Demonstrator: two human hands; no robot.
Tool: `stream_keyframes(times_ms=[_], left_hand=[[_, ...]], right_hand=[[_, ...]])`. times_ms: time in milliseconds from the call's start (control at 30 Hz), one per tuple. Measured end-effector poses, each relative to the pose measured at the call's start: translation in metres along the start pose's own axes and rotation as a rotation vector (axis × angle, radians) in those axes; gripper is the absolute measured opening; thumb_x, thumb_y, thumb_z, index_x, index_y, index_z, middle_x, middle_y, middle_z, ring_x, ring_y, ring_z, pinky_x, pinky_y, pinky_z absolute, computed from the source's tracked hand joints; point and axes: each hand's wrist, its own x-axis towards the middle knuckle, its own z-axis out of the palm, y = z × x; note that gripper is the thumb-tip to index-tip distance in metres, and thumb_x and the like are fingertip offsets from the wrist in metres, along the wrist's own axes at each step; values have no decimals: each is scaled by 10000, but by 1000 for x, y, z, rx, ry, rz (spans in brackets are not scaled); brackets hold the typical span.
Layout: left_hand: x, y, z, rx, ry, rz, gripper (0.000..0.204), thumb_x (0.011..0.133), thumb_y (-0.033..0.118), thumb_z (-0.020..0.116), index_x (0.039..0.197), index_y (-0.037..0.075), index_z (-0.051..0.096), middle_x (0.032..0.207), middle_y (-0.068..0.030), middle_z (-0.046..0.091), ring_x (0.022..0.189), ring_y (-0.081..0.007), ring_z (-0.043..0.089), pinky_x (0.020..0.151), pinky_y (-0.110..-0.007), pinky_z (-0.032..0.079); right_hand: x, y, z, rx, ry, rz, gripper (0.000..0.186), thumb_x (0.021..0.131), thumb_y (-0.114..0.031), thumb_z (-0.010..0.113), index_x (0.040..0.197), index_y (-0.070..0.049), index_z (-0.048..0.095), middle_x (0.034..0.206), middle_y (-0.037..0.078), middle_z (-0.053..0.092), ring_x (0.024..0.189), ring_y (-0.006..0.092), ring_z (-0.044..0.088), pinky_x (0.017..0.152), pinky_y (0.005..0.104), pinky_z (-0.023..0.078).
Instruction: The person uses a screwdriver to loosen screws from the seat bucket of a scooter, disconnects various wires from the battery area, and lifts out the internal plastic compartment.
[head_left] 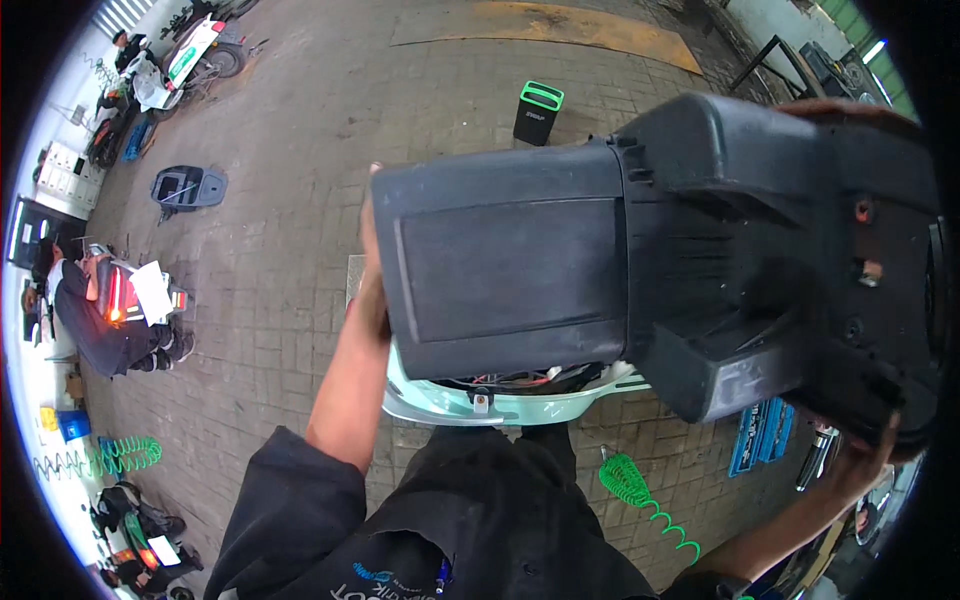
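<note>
Both my hands hold up a large black moulded plastic scooter under-seat box (515, 270), which fills much of the middle and right of the head view. My left hand (373, 255) grips its left end; most of the fingers are hidden behind it. At the lower right corner, my right hand (868, 462) grasps the edge, with a finger lying over the near face. Small metal fittings (870, 272) show on the box's right part. Below the box, close in front of my body, is a mint-green scooter body (540, 410), with wires (530, 379) showing inside it.
A black bin with a green rim (538, 112) stands beyond the box. Blue tool holders (762, 436) and a green coiled hose (625, 480) are at the right. To the left, a person (90, 310) crouches by another scooter, and a grey panel (188, 187) lies on the floor.
</note>
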Motion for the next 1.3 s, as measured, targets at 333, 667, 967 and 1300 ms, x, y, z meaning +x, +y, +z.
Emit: stream_keyframes(times_ms=[333, 667, 967, 1300], left_hand=[[54, -137, -89, -504, -234, -180, 219, 941, 309, 575, 912, 95, 611, 981, -80, 659, 964, -263, 641, 943, -431, 505], [91, -218, -107, -221, -122, -213, 621, 1032, 529, 463, 1194, -51, 613, 937, -71, 648, 809, -191, 621, 800, -332, 516], [41, -248, -50, -11, 29, -306, 669, 1013, 664, 421, 1010, 27, 626, 962, -116, 676, 912, -224, 650, 870, -376, 530], [64, -299, -48, 983, -7, -424, 769, 997, 663, 455, 1320, -15, 618, 1266, -198, 666, 1127, -328, 642, 992, -455, 484]], right_hand=[[-55, 22, 51, -193, -172, -316, 693, 884, -169, 748, 1488, -48, 431, 1479, 194, 470, 1331, 362, 494, 1104, 585, 441], [-45, 84, 19, -342, -138, -281, 703, 871, -101, 752, 1487, -34, 420, 1472, 204, 478, 1262, 350, 544, 1052, 539, 497], [-37, 77, 13, -448, -32, -340, 657, 870, -162, 783, 1418, 50, 489, 1441, 218, 519, 1226, 334, 572, 1046, 470, 479], [-67, 78, 74, -884, -29, -656, 750, 805, -275, 857, 1383, 59, 516, 1374, 210, 562, 1212, 318, 576, 1082, 460, 445]])
